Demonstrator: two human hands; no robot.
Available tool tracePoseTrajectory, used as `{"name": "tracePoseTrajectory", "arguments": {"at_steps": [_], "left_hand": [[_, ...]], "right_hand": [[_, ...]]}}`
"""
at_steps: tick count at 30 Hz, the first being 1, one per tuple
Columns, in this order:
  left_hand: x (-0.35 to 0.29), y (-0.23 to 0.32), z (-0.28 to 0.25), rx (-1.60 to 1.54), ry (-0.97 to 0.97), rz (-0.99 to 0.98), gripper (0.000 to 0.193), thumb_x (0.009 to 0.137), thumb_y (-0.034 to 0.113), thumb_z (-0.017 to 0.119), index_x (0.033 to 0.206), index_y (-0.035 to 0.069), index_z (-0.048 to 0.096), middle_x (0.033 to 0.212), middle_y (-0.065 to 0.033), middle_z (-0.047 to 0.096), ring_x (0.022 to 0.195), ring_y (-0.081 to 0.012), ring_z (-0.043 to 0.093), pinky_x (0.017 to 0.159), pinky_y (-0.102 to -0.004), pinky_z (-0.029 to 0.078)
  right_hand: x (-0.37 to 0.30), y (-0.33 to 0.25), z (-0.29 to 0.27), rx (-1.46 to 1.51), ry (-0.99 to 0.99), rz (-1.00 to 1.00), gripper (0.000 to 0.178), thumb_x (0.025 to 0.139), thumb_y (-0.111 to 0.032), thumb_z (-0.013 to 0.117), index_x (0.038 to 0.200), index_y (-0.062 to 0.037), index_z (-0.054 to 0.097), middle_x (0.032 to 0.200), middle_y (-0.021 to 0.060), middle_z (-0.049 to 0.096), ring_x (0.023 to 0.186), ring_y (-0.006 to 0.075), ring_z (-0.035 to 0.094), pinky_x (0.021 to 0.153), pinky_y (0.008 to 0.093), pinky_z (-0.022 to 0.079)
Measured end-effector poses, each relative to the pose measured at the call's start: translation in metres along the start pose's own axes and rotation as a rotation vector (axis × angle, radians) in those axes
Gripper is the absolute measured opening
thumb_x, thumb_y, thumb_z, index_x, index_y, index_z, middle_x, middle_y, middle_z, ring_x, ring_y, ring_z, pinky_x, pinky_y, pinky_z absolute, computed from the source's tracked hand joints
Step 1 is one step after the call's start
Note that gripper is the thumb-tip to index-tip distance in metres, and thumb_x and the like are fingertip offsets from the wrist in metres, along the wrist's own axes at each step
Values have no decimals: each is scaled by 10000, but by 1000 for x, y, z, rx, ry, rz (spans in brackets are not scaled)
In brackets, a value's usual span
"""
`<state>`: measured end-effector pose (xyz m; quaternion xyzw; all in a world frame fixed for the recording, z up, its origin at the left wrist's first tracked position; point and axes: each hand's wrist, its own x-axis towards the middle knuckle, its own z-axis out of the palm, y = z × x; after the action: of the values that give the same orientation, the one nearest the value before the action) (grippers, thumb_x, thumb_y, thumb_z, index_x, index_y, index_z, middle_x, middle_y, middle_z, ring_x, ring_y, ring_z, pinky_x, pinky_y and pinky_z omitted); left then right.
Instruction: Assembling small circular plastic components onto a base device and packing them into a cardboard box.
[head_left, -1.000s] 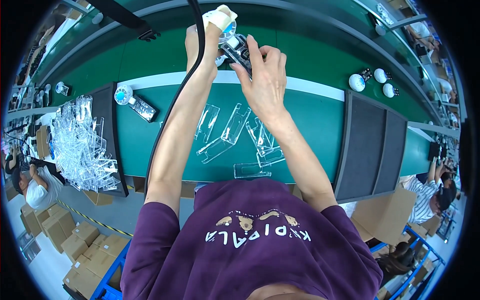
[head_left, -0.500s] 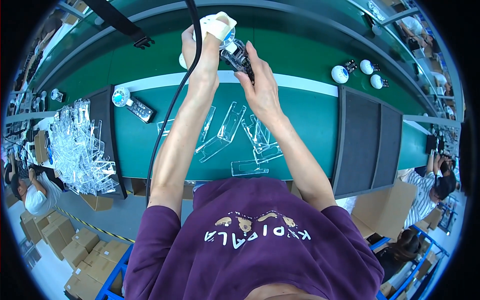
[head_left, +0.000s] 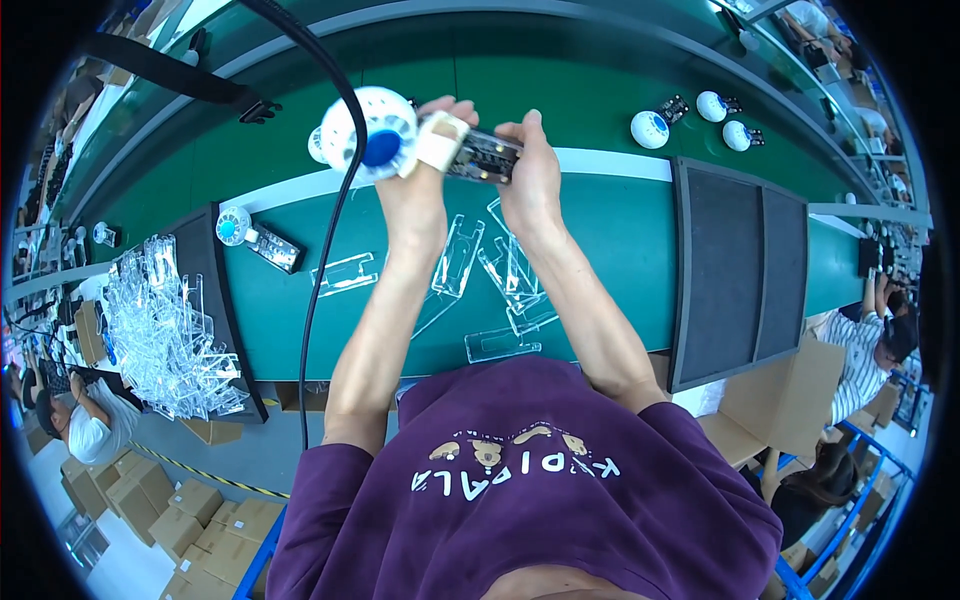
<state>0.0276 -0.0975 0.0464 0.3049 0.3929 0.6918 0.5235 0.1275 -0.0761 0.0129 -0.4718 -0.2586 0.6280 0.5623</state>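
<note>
My left hand (head_left: 412,190) is wrapped round a device with a white ball head (head_left: 372,132), a blue disc on it and a dark, box-like body (head_left: 483,156). Cream-coloured covers sit on some of its fingers. The ball points left and the body right, raised over the green bench. At the body's right end, my right hand (head_left: 532,170) grips with thumb and fingers. Several clear plastic frames (head_left: 460,255) lie on the bench below the hands. To the left rests a similar device (head_left: 270,247) with a white and teal head.
A heap of clear plastic frames (head_left: 165,330) fills the left side. A dark divided tray (head_left: 715,270) stands at right. Several ball-headed devices (head_left: 650,129) sit on the far green belt. A black cable (head_left: 335,235) hangs before the bench, and a strap (head_left: 180,75) at upper left.
The device has been turned, so its ball now shows large at left and its body lies sideways. My right hand has shifted slightly right to the body's end. The whole view has shifted a little.
</note>
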Motion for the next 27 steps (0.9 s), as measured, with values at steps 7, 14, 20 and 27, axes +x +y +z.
{"name": "tracePoseTrajectory", "arguments": {"at_steps": [7,14,20,27], "left_hand": [[31,-41,-8,422,44,103,421,768,136,672,1126,-12,507,1038,-123,598,923,-191,582,806,-294,454],[82,-17,-180,1475,607,264,766,651,422,724,1144,-67,400,1032,-233,473,911,-335,511,758,-392,417],[113,3,-238,738,518,-543,566,730,399,681,1087,2,492,906,-117,578,783,-212,587,689,-319,460],[114,5,-188,369,581,129,488,744,259,671,1107,-4,476,862,-87,579,716,-148,545,616,-257,444]], "right_hand": [[71,51,-8,-31,231,-41,444,914,-356,354,746,5,548,609,71,524,525,178,502,492,333,422],[224,33,-21,-663,380,-188,351,883,-295,412,836,14,571,622,140,574,507,266,568,447,389,459],[196,42,-18,-1380,-265,-1044,207,836,-185,491,916,-70,644,891,159,609,827,332,576,731,356,461],[16,89,15,-1320,-1425,-1127,383,706,-47,611,1082,-61,540,1101,98,511,1067,248,476,907,366,392]]}}
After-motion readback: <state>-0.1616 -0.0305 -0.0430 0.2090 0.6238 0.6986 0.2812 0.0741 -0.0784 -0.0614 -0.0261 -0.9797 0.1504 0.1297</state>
